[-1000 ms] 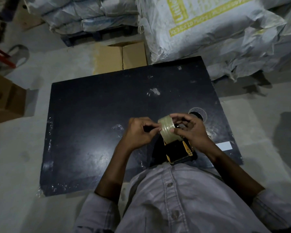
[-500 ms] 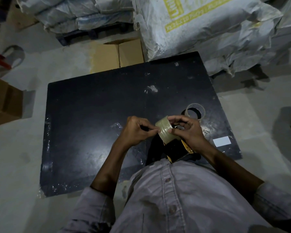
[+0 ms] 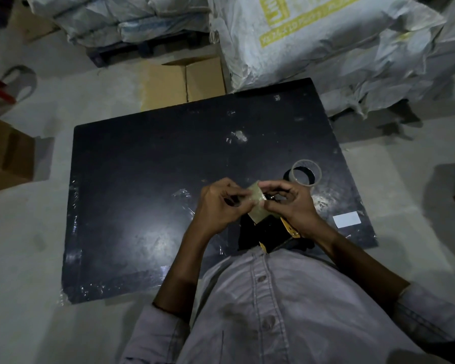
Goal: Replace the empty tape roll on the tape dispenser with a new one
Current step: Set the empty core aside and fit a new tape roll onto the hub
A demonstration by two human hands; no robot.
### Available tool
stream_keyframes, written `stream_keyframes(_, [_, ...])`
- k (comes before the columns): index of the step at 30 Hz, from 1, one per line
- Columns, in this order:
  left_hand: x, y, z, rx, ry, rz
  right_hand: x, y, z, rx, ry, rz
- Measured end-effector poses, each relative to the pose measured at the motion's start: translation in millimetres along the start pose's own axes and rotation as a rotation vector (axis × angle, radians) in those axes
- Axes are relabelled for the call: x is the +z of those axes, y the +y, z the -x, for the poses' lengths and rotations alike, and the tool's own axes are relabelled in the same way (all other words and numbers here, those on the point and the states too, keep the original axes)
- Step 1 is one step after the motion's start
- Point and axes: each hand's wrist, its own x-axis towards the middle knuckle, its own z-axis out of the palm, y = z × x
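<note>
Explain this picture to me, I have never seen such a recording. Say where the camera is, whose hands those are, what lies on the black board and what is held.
No machine here: a person works with bare hands. The one camera sits on their head and looks down, so you see the shirt and both arms from above. The left hand and right hand both pinch a yellowish tape roll between them. Just below it, near the body, lies the black and yellow tape dispenser. On the black board rest a thin ring, probably the empty roll, and a white label. Sacks and a cardboard box lie beyond.
</note>
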Motion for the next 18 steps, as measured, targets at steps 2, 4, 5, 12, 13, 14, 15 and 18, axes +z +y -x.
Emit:
stream_keyframes(2, [1.1, 1.1, -0.8, -0.007, 0.003, 0.011, 0.5, -1.5, 0.4, -0.001, -0.002, -0.009])
stream_keyframes(4, [0.9, 0.7, -0.1, -0.018, 0.008, 0.023, -0.1, -0.6, 0.5, 0.004, -0.022, -0.005])
stream_keyframes(5, [0.5, 1.0, 0.5, -0.019, 0.014, 0.036, -0.7, 0.6, 0.2, 0.007, -0.039, -0.003])
stream_keyframes(12, [0.6, -1.5, -7.3, -0.045, 0.026, 0.087, -1.2, 7.8, -3.3, 0.023, -0.071, 0.027])
stream_keyframes(13, [-0.1, -1.8, -7.5, -0.04, 0.021, 0.088, -1.2, 8.6, -3.2, 0.021, -0.068, 0.037])
stream_keyframes(14, [-0.8, -1.8, -7.8, -0.044, 0.013, 0.095, -0.9, 9.2, -2.7, 0.02, -0.064, 0.045])
stream_keyframes(15, [-1.5, -1.8, -7.8, -0.055, 0.002, 0.106, -0.7, 9.8, -2.2, 0.018, -0.059, 0.053])
stream_keyframes(18, [-1.5, -2.8, -7.4, -0.093, -0.005, 0.116, 0.0, 10.7, -1.3, 0.018, -0.047, 0.07])
